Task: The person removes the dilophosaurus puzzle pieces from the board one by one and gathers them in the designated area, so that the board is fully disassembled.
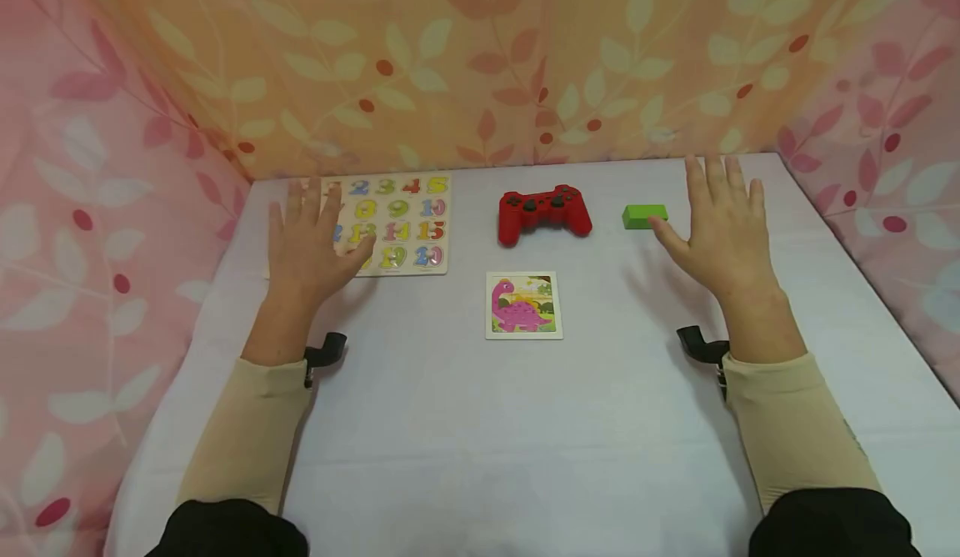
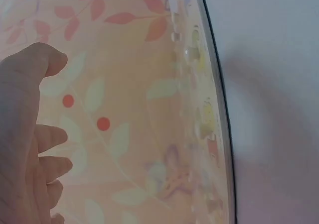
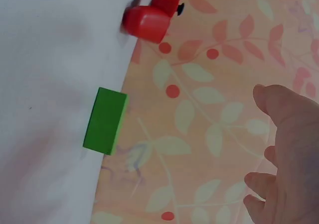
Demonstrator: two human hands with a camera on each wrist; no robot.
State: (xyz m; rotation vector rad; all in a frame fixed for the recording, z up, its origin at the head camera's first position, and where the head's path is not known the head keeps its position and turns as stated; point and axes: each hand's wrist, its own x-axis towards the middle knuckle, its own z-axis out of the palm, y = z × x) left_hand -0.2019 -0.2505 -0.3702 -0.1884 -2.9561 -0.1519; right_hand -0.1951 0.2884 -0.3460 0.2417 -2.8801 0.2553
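My left hand [image 1: 306,248] is held over the left part of a number puzzle board [image 1: 442,240], fingers spread and nothing in them. It hides some of the board's numbers. On the right, my right hand [image 1: 722,236] is spread out beside a green block [image 1: 643,217], its thumb close to the block's right end. A red game controller [image 1: 545,213] lies between the hands toward the back. Nearer the front is a small square dinosaur puzzle [image 1: 523,305] in a white frame. The right wrist view shows the green block [image 3: 105,121] apart from the fingers.
A white cloth [image 1: 510,424] covers the table. Flowered curtains [image 1: 465,65] stand along the back and both sides. Each wrist carries a black camera mount [image 1: 327,350].
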